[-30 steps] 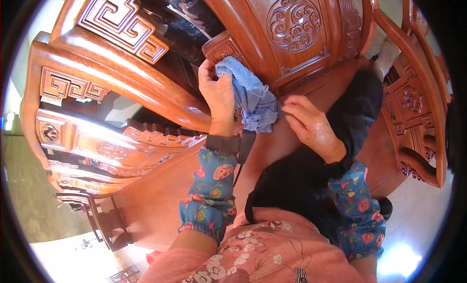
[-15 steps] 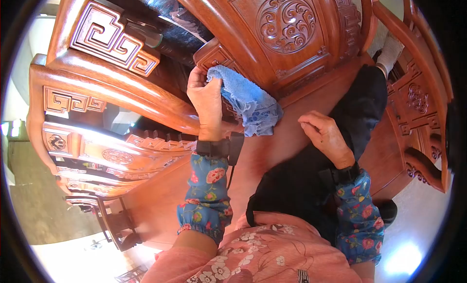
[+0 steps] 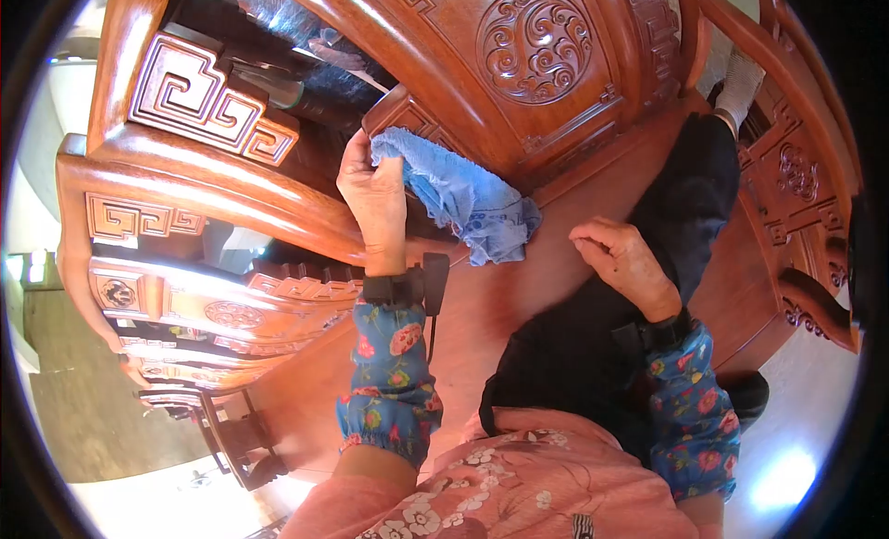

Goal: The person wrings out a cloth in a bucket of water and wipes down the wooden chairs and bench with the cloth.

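Observation:
My left hand [image 3: 374, 194] grips one end of a frayed blue cloth [image 3: 463, 192] between thumb and fingers. The cloth hangs bunched to the right, over the lower edge of a carved wooden backrest [image 3: 519, 67]. My left fingertips are close to a stepped, carved wooden piece [image 3: 407, 118] of the backrest; whether they touch it is hard to see. My right hand [image 3: 630, 266] is held above the wooden seat [image 3: 463, 326] near my leg, fingers curled with the thumb against them. I see nothing in it.
A carved openwork panel [image 3: 199, 99] and thick polished rails [image 3: 231, 182] stand to the left. A carved armrest [image 3: 796, 169] rises on the right. My bent leg in black trousers [image 3: 685, 196] lies across the seat. A dark wooden stool [image 3: 241, 432] is at lower left.
My left hand has shifted slightly left with the cloth, which now stretches out a bit more. My right hand stays in nearly the same place and pose.

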{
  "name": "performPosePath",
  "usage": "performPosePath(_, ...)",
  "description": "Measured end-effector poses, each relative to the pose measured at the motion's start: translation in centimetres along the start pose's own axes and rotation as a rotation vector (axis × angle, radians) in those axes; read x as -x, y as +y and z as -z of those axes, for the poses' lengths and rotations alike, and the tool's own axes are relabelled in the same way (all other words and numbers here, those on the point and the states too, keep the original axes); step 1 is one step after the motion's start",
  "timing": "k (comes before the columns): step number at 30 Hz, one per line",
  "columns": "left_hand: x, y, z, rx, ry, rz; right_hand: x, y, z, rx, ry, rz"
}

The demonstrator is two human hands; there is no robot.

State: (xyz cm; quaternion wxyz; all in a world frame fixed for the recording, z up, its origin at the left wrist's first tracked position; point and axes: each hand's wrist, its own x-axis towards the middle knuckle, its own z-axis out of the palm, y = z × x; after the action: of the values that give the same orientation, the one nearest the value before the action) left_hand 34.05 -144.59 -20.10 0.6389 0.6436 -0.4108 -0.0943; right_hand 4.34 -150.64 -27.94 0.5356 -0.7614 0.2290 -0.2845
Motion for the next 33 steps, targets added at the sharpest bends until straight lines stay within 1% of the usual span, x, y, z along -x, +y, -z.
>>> performPosePath(2, 0.3, 0.1, 0.1, 0.021, -0.022, 0.028, 0.0, 0.1, -0.1, 0.002, 0.004, -0.011)
performPosePath(4, 0.7, -0.1, -0.6, 0.001, -0.058, -0.105, -0.3, 0.2, -0.2, 0.011, 0.017, -0.018)
performPosePath(5, 0.9, 0.0, -0.7, 0.081, -0.065, -0.051, -0.2, 0.2, -0.2, 0.014, 0.016, -0.030)
performPosePath(8, 0.7, -0.3, -0.3, 0.057, -0.091, -0.034, 0.0, 0.3, -0.1, 0.021, 0.003, -0.059)
performPosePath(10, 0.4, -0.1, -0.3, 0.052, -0.062, -0.024, -0.2, 0.5, -0.3, 0.019, -0.004, -0.070)
performPosePath(12, -0.2, -0.1, -0.4, -0.074, 0.002, -0.077, 0.1, 0.9, -0.5, 0.030, 0.022, -0.036)
performPosePath(13, -0.6, 0.0, -0.6, -0.030, 0.031, -0.050, 0.2, 0.9, -0.4, 0.028, 0.021, -0.043)
performPosePath(16, -0.4, -0.3, -0.4, -0.045, 0.036, -0.021, -0.1, 0.7, -0.3, 0.008, -0.008, -0.102)
performPosePath(18, 0.0, -0.4, -0.4, -0.003, 0.026, 0.009, 0.0, 0.6, -0.2, 0.019, -0.002, -0.065)
performPosePath(21, 0.0, -0.8, -0.5, 0.081, -0.030, -0.030, 0.0, 0.8, -0.3, 0.001, 0.019, -0.041)
performPosePath(23, 0.4, -0.8, -0.4, 0.181, -0.081, -0.018, 0.3, 0.6, -0.3, 0.007, 0.010, -0.056)
performPosePath(24, 0.6, -0.9, -0.5, 0.180, -0.078, -0.020, 0.1, 0.6, -0.3, 0.014, 0.002, -0.063)
performPosePath(26, 0.9, -1.4, -1.0, 0.272, -0.038, 0.015, 0.1, 0.6, -0.2, 0.014, -0.001, -0.052)
performPosePath(27, 1.0, -1.7, -1.3, 0.292, 0.011, 0.066, 0.1, 0.6, -0.2, 0.015, -0.003, -0.047)
performPosePath(28, 1.3, -1.8, -1.3, 0.292, 0.014, 0.065, 0.2, 0.6, -0.3, 0.015, -0.005, -0.045)
performPosePath(30, 1.4, -1.6, -1.5, 0.340, 0.100, 0.190, 0.3, 0.6, -0.3, 0.000, -0.001, -0.057)
performPosePath(31, 1.6, -1.4, -1.5, 0.340, 0.102, 0.189, 0.4, 0.6, -0.3, 0.000, -0.002, -0.055)
performPosePath(33, 1.6, -1.1, -1.5, 0.356, 0.094, 0.260, 0.4, 0.5, -0.3, 0.025, 0.013, -0.030)
